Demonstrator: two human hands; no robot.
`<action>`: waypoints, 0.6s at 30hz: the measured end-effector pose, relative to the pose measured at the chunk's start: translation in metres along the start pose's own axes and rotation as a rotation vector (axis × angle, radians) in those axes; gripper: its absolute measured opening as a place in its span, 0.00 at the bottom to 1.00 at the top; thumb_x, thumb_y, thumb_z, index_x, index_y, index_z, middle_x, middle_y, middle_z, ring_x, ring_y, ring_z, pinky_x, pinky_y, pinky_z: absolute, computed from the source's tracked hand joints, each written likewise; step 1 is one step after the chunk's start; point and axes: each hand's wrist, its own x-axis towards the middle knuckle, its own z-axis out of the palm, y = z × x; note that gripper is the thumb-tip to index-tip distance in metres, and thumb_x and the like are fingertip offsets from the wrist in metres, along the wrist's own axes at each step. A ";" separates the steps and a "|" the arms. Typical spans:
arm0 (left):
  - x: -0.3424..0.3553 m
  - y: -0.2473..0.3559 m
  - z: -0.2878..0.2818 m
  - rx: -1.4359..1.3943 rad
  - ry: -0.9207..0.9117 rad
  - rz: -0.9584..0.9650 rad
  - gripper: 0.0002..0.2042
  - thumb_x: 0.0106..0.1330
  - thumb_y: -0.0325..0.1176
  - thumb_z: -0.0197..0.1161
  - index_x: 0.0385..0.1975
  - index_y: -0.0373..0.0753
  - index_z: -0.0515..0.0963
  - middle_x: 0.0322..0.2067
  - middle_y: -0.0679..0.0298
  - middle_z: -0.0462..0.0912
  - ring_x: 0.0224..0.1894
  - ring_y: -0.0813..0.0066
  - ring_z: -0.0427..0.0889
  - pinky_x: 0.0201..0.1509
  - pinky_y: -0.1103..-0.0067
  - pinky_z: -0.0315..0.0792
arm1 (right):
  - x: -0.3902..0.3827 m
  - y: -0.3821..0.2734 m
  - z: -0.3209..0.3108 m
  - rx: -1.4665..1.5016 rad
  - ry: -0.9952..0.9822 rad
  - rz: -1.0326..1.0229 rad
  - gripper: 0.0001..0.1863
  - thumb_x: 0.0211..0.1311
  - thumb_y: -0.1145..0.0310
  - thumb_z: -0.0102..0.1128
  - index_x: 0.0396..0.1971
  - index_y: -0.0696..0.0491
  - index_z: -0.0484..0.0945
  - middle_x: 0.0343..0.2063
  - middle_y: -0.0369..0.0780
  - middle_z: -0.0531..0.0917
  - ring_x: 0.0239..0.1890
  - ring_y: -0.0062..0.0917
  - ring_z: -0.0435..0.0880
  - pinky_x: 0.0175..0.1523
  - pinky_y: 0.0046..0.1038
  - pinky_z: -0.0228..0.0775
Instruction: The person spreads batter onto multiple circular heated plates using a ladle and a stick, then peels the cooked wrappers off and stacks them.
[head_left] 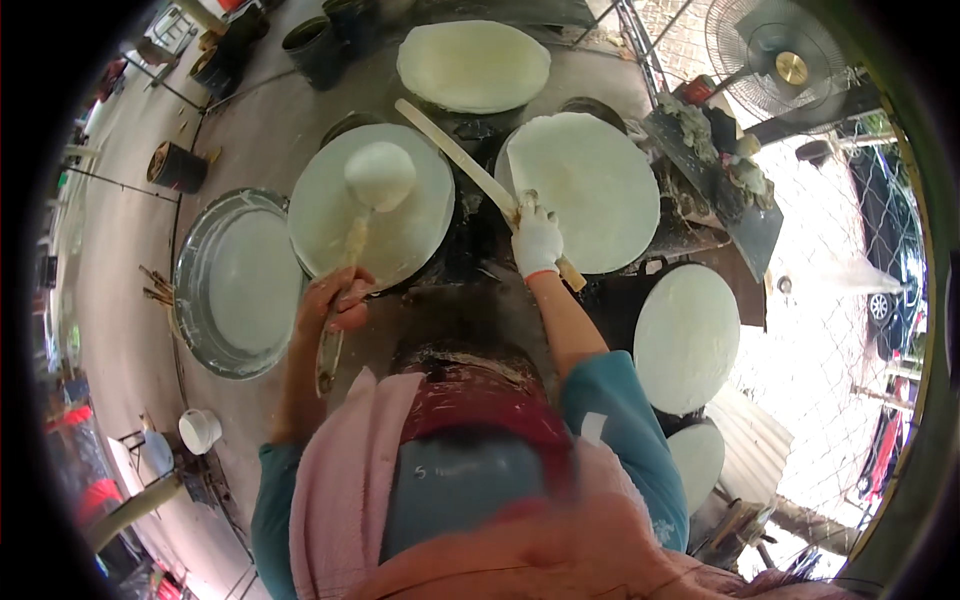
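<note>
My bare left hand [343, 298] is wrapped round the handle of a ladle [380, 178]. Its round white head is over the left cooking surface [420, 235], a disc coated with pale, wet-looking batter; I cannot tell whether the head touches it. A white glove covers my right hand [538, 240], closed on a long flat wooden stick [455, 150]. The stick slants from the far middle to just below that hand, crossing the near-left edge of the right disc [605, 185]. A pale, thin sheet covers that disc, with a fold or edge line at its left.
Left of the discs stands a wide metal basin [196, 330] of white liquid. Another pale disc [475, 65] lies at the far side, another [688, 338] at the right. A fan [790, 68] and a cluttered dark board [745, 225] stand far right; a white bucket [200, 431] is lower left.
</note>
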 end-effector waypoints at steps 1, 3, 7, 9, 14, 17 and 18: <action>-0.006 -0.005 -0.004 -0.007 0.052 0.058 0.16 0.71 0.37 0.43 0.37 0.27 0.71 0.14 0.72 0.59 0.07 0.86 0.53 0.11 0.85 0.48 | 0.005 0.002 0.002 0.012 -0.034 -0.015 0.24 0.53 0.62 0.60 0.50 0.48 0.67 0.38 0.39 0.78 0.45 0.38 0.76 0.45 0.37 0.72; -0.017 -0.010 -0.001 -0.022 0.112 0.122 0.16 0.71 0.36 0.44 0.37 0.27 0.71 0.14 0.72 0.59 0.07 0.86 0.53 0.11 0.86 0.48 | 0.011 0.011 -0.004 0.019 -0.067 -0.042 0.23 0.52 0.63 0.60 0.49 0.49 0.67 0.38 0.38 0.78 0.45 0.38 0.76 0.46 0.37 0.72; -0.024 0.003 0.023 -0.797 0.155 0.060 0.12 0.67 0.27 0.49 0.42 0.22 0.65 0.17 0.68 0.62 0.11 0.87 0.58 0.07 0.93 0.56 | 0.026 0.054 -0.060 0.096 0.075 -0.005 0.23 0.51 0.65 0.59 0.50 0.47 0.68 0.37 0.39 0.79 0.42 0.36 0.77 0.40 0.37 0.73; -0.026 0.003 0.029 -0.821 0.275 0.080 0.13 0.66 0.26 0.50 0.43 0.20 0.64 0.17 0.67 0.63 0.10 0.88 0.58 0.06 0.94 0.56 | 0.034 0.079 -0.093 0.214 0.227 0.044 0.20 0.52 0.64 0.58 0.47 0.43 0.71 0.34 0.40 0.80 0.37 0.36 0.79 0.36 0.38 0.73; -0.028 0.016 0.055 -0.984 0.324 0.177 0.14 0.69 0.28 0.47 0.42 0.18 0.64 0.17 0.68 0.60 0.08 0.87 0.54 0.06 0.93 0.54 | 0.077 0.167 -0.178 0.393 0.279 0.043 0.14 0.54 0.63 0.59 0.43 0.42 0.77 0.24 0.37 0.82 0.26 0.34 0.81 0.32 0.34 0.73; -0.028 0.013 0.044 -0.977 0.171 0.209 0.15 0.69 0.28 0.46 0.43 0.17 0.63 0.18 0.68 0.61 0.07 0.88 0.53 0.06 0.92 0.54 | 0.107 0.184 -0.243 0.336 0.211 0.089 0.16 0.55 0.62 0.59 0.44 0.45 0.77 0.30 0.38 0.84 0.31 0.30 0.84 0.35 0.30 0.73; -0.026 0.013 0.042 -0.981 0.168 0.210 0.15 0.69 0.28 0.46 0.43 0.17 0.63 0.18 0.68 0.61 0.07 0.88 0.53 0.06 0.92 0.54 | 0.123 0.198 -0.250 0.265 0.248 0.036 0.16 0.55 0.62 0.58 0.44 0.46 0.77 0.32 0.39 0.84 0.33 0.30 0.84 0.36 0.29 0.73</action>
